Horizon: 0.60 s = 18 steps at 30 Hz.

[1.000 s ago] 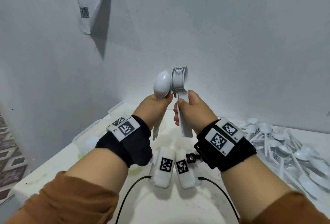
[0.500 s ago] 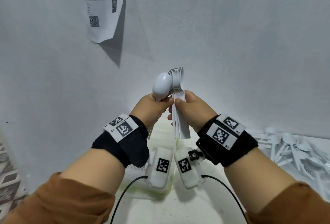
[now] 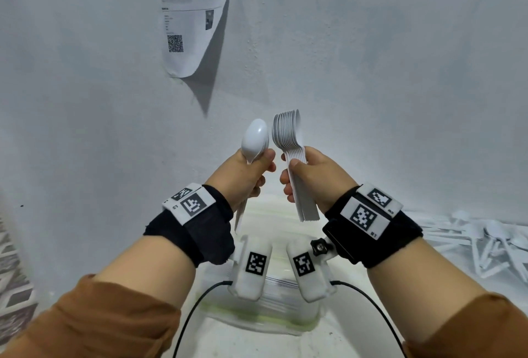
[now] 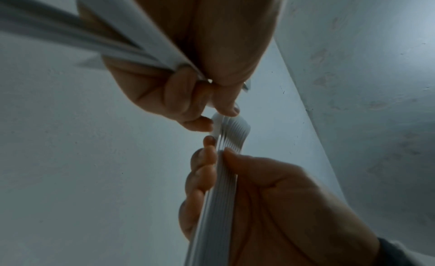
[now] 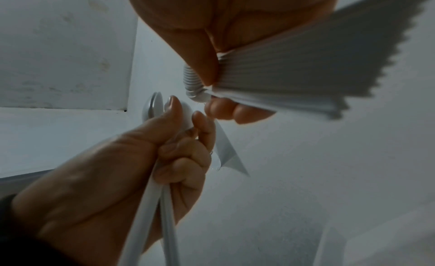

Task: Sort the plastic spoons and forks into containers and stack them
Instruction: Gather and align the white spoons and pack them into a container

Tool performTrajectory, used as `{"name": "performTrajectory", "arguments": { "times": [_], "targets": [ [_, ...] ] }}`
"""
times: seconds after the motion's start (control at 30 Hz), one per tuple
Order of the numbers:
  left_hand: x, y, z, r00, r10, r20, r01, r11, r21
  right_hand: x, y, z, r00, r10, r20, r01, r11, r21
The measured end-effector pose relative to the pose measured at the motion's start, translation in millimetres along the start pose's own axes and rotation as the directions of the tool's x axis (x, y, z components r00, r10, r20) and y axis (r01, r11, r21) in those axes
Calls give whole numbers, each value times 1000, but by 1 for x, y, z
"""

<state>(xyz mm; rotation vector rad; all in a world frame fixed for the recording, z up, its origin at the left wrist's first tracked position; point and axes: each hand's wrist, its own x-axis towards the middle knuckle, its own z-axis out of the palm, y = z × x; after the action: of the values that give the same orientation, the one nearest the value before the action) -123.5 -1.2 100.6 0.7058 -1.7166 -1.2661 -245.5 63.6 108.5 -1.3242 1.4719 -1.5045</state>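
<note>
My right hand [image 3: 297,174] grips a thick nested stack of white plastic spoons [image 3: 287,129] by the handles, bowls up, in front of the wall. My left hand [image 3: 257,169] holds a few more white spoons [image 3: 255,139] upright, a small gap left of the stack. In the left wrist view the left hand [image 4: 200,95] sits just above the stack [image 4: 216,195]. In the right wrist view the stack's handle ends [image 5: 294,74] fan out under the right hand [image 5: 200,52], and the left hand [image 5: 179,158] clasps two handles [image 5: 150,214]. A clear container [image 3: 285,326] lies below my wrists.
A pile of loose white cutlery [image 3: 485,243] lies on the white table at the right. A printed sheet [image 3: 188,14] hangs on the white wall close ahead. Patterned floor [image 3: 14,286] shows past the table's left edge.
The left hand's spoons, earlier touching the stack, now stand a small gap to its left. The head view has tilted up, so the wall sheet shows more.
</note>
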Motion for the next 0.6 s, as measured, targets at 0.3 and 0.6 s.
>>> {"name": "performTrajectory", "arguments": {
  "times": [0.3, 0.6],
  "targets": [
    [12, -7, -22, 1000, -2, 19, 3, 1000, -20, 4, -2, 19, 999, 25, -24, -24, 998, 53],
    [22, -3, -33, 997, 15, 79, -24, 994, 105, 6, -4, 27, 996, 49, -68, -45, 997, 60]
  ]
}}
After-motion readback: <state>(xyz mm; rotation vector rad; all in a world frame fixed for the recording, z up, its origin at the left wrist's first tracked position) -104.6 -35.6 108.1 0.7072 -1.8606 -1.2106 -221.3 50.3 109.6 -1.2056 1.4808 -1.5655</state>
